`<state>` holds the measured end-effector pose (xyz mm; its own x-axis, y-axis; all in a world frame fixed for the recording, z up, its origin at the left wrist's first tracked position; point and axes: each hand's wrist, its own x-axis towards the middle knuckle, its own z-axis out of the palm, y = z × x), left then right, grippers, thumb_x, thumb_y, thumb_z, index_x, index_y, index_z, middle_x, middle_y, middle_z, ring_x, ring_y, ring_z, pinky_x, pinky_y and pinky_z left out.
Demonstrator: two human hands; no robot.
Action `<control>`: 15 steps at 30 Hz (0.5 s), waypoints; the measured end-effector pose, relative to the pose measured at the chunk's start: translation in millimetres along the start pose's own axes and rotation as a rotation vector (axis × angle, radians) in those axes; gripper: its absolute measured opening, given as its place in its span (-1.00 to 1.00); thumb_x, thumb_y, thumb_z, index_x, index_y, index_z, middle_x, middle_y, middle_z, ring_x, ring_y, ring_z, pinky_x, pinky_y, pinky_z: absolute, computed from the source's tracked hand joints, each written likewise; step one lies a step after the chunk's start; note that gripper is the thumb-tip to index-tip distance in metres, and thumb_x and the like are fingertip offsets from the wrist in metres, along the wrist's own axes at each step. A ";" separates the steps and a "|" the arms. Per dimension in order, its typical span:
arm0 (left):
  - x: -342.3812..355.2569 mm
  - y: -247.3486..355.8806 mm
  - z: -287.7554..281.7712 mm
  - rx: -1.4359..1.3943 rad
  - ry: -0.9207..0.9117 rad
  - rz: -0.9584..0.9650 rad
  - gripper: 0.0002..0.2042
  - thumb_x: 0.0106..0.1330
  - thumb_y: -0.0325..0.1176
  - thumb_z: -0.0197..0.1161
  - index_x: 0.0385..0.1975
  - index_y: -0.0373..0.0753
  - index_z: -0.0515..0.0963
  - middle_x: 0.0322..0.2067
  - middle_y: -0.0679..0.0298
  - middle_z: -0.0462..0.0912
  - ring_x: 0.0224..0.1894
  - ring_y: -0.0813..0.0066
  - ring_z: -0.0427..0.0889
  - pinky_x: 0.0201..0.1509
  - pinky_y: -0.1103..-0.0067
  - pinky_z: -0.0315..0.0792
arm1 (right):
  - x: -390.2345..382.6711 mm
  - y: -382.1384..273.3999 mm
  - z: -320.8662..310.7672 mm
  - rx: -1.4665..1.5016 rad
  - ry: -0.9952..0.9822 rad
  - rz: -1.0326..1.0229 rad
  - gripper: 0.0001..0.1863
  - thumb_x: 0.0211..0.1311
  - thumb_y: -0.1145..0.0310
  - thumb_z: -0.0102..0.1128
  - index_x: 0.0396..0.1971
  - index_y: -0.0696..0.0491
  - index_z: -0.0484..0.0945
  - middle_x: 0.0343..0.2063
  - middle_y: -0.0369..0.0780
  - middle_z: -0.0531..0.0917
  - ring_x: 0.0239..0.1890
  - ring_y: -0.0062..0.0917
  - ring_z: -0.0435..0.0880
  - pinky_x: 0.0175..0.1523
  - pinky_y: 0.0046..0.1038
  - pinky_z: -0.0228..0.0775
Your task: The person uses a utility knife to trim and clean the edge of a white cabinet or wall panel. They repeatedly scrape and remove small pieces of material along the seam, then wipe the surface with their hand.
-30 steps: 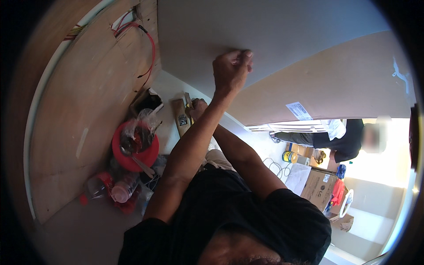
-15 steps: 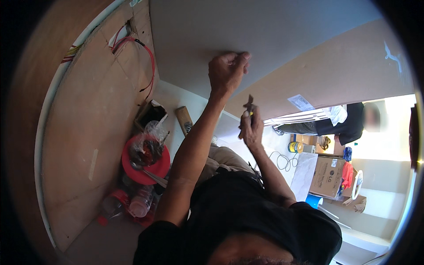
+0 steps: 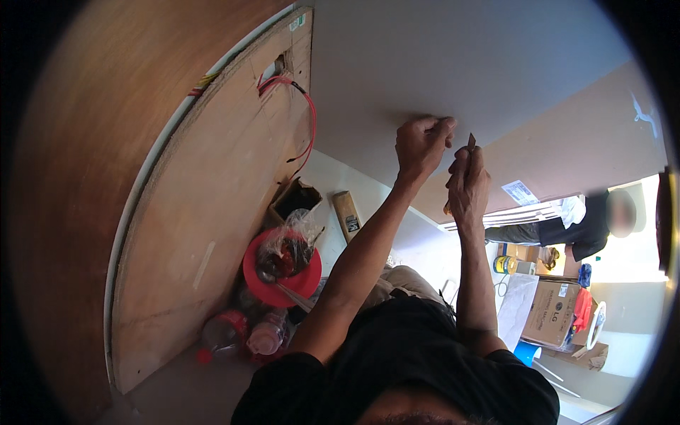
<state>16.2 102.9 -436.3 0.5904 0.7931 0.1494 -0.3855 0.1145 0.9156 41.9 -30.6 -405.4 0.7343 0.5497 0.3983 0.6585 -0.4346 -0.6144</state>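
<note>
Right hand (image 3: pixel 467 188) is closed in a tight grip around a thin brown tool (image 3: pixel 470 142), its tip near the white panel (image 3: pixel 439 64); left hand (image 3: pixel 421 145), fingers curled, presses that panel just beside; red bucket (image 3: pixel 282 265) far below.

Grey panel (image 3: pixel 439 64) blocks above; wooden board (image 3: pixel 212 212) flanks left.

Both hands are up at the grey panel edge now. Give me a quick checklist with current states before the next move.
1. Left hand on the edge of the grey panel: ok, fingers curled against it.
2. Right hand gripping the thin brown tool: ok, tip points up at the panel.
3. Tool tip touching the panel: cannot tell.
4. Red wire away from both hands: ok.
5. Floor below free of clutter: not ok, red bucket and bottles there.
6. Other person at a distance: ok.
</note>
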 end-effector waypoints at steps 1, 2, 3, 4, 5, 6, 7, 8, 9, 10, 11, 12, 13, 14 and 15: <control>0.8 -0.6 -1.4 0.010 -0.025 -0.001 -0.67 0.49 -0.15 0.43 -0.34 -0.34 0.84 -0.53 0.27 0.81 -0.46 0.50 0.80 -0.27 0.45 0.64 | 0.8 0.7 1.8 -0.002 0.012 -0.061 -0.83 0.77 0.33 0.04 -0.07 0.11 0.49 -0.45 -0.03 0.73 -0.41 -0.07 0.79 -0.28 -0.05 0.55; 1.4 -1.4 -2.6 0.034 -0.006 0.039 -0.67 0.50 -0.17 0.45 -0.33 -0.36 0.84 -0.51 0.26 0.81 -0.46 0.52 0.78 -0.28 0.47 0.65 | 1.3 1.7 4.0 -0.020 0.030 -0.100 -0.83 0.77 0.32 0.05 -0.07 0.10 0.49 -0.45 -0.02 0.73 -0.41 -0.07 0.79 -0.28 -0.05 0.55; 2.1 -2.5 -3.6 0.056 -0.017 0.060 -0.68 0.51 -0.19 0.46 -0.33 -0.38 0.83 -0.50 0.25 0.82 -0.45 0.53 0.77 -0.29 0.49 0.65 | 1.6 3.5 4.1 -0.042 0.049 -0.121 -0.82 0.77 0.31 0.05 -0.08 0.10 0.50 -0.45 -0.01 0.73 -0.41 -0.06 0.79 -0.28 -0.06 0.55; 2.4 -3.7 -2.9 0.092 -0.038 0.034 -0.69 0.51 -0.21 0.47 -0.32 -0.40 0.82 -0.49 0.25 0.82 -0.44 0.55 0.76 -0.30 0.50 0.65 | 1.9 5.6 4.4 -0.054 0.021 -0.044 -0.80 0.77 0.28 0.06 -0.08 0.11 0.50 -0.45 0.02 0.72 -0.40 -0.02 0.79 -0.27 -0.04 0.55; 3.2 -5.1 -1.8 0.081 -0.029 0.045 -0.68 0.50 -0.20 0.47 -0.37 -0.37 0.82 -0.52 0.28 0.80 -0.44 0.56 0.75 -0.30 0.50 0.63 | 2.9 8.0 6.0 -0.027 0.042 -0.040 -0.78 0.77 0.25 0.07 -0.07 0.10 0.51 -0.44 0.04 0.72 -0.38 0.05 0.78 -0.27 0.00 0.53; 3.5 -6.1 -0.5 0.109 -0.013 0.044 -0.67 0.50 -0.18 0.47 -0.38 -0.36 0.82 -0.52 0.27 0.81 -0.44 0.54 0.76 -0.29 0.48 0.63 | 4.3 10.4 7.0 -0.078 0.057 -0.069 -0.79 0.76 0.25 0.07 -0.07 0.09 0.51 -0.44 0.05 0.72 -0.38 0.09 0.76 -0.28 0.03 0.51; 2.6 -6.7 3.5 0.172 0.020 0.006 -0.66 0.49 -0.17 0.47 -0.39 -0.36 0.82 -0.52 0.25 0.81 -0.45 0.52 0.76 -0.28 0.47 0.62 | 5.8 12.5 7.9 -0.107 0.074 -0.129 -0.79 0.76 0.25 0.07 -0.06 0.09 0.51 -0.44 0.06 0.72 -0.38 0.12 0.75 -0.28 0.05 0.49; -1.3 -7.3 9.4 0.186 0.044 0.019 -0.65 0.49 -0.15 0.47 -0.39 -0.35 0.82 -0.52 0.24 0.81 -0.46 0.50 0.76 -0.27 0.45 0.62 | 5.7 14.3 7.4 -0.120 0.073 -0.090 -0.80 0.76 0.25 0.08 -0.06 0.09 0.51 -0.44 0.07 0.72 -0.38 0.13 0.75 -0.28 0.06 0.48; -1.3 -6.5 12.4 0.219 0.089 0.028 -0.65 0.49 -0.14 0.47 -0.40 -0.35 0.82 -0.52 0.22 0.82 -0.46 0.48 0.76 -0.26 0.43 0.62 | 7.8 15.1 8.3 -0.119 0.073 -0.079 -0.80 0.76 0.26 0.08 -0.05 0.09 0.51 -0.44 0.07 0.73 -0.38 0.15 0.74 -0.28 0.07 0.48; -2.0 -5.5 14.7 0.248 0.148 0.039 -0.64 0.48 -0.13 0.47 -0.40 -0.35 0.82 -0.52 0.20 0.82 -0.47 0.47 0.77 -0.25 0.42 0.62 | 9.0 15.6 8.4 -0.109 0.069 -0.095 -0.81 0.75 0.26 0.09 -0.05 0.08 0.51 -0.43 0.08 0.73 -0.37 0.16 0.74 -0.28 0.08 0.47; -2.1 -4.4 15.1 0.257 0.155 0.046 -0.64 0.48 -0.12 0.47 -0.39 -0.35 0.82 -0.51 0.19 0.82 -0.47 0.45 0.77 -0.25 0.41 0.62 | 9.8 15.5 8.6 -0.103 0.075 -0.091 -0.81 0.76 0.27 0.09 -0.05 0.09 0.51 -0.44 0.07 0.72 -0.39 0.15 0.74 -0.29 0.06 0.47; -3.1 -3.7 14.6 0.266 0.155 0.041 -0.64 0.48 -0.11 0.48 -0.37 -0.35 0.83 -0.51 0.18 0.83 -0.47 0.44 0.77 -0.24 0.40 0.62 | 8.2 15.3 7.8 -0.095 0.084 -0.091 -0.81 0.76 0.27 0.09 -0.05 0.10 0.51 -0.45 0.07 0.71 -0.40 0.13 0.73 -0.29 0.05 0.47; -4.4 -2.4 14.4 0.273 0.146 0.043 -0.64 0.48 -0.11 0.48 -0.36 -0.35 0.83 -0.50 0.17 0.83 -0.47 0.42 0.78 -0.23 0.39 0.62 | 7.5 14.6 4.8 -0.086 0.093 -0.078 -0.80 0.76 0.28 0.08 -0.06 0.11 0.51 -0.45 0.07 0.71 -0.42 0.12 0.73 -0.30 0.04 0.48; -5.3 -1.1 12.6 0.229 0.132 0.067 -0.64 0.48 -0.10 0.48 -0.35 -0.35 0.83 -0.49 0.18 0.83 -0.46 0.43 0.78 -0.23 0.39 0.62 | 7.1 13.6 1.6 -0.067 0.100 -0.081 -0.79 0.76 0.26 0.11 -0.07 0.11 0.52 -0.46 0.05 0.71 -0.43 0.04 0.73 -0.29 0.00 0.49; -6.5 0.2 10.5 0.188 0.112 0.090 -0.64 0.48 -0.10 0.48 -0.33 -0.35 0.84 -0.49 0.18 0.83 -0.46 0.43 0.78 -0.24 0.38 0.62 | 6.2 12.4 -1.9 -0.045 0.100 -0.065 -0.77 0.76 0.24 0.13 -0.07 0.11 0.52 -0.47 0.03 0.71 -0.45 -0.03 0.73 -0.28 -0.04 0.50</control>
<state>19.7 91.5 -433.1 0.4728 0.8579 0.2011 -0.2882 -0.0651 0.9554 55.0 -33.9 -409.3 0.7012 0.5050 0.5032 0.7102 -0.4329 -0.5552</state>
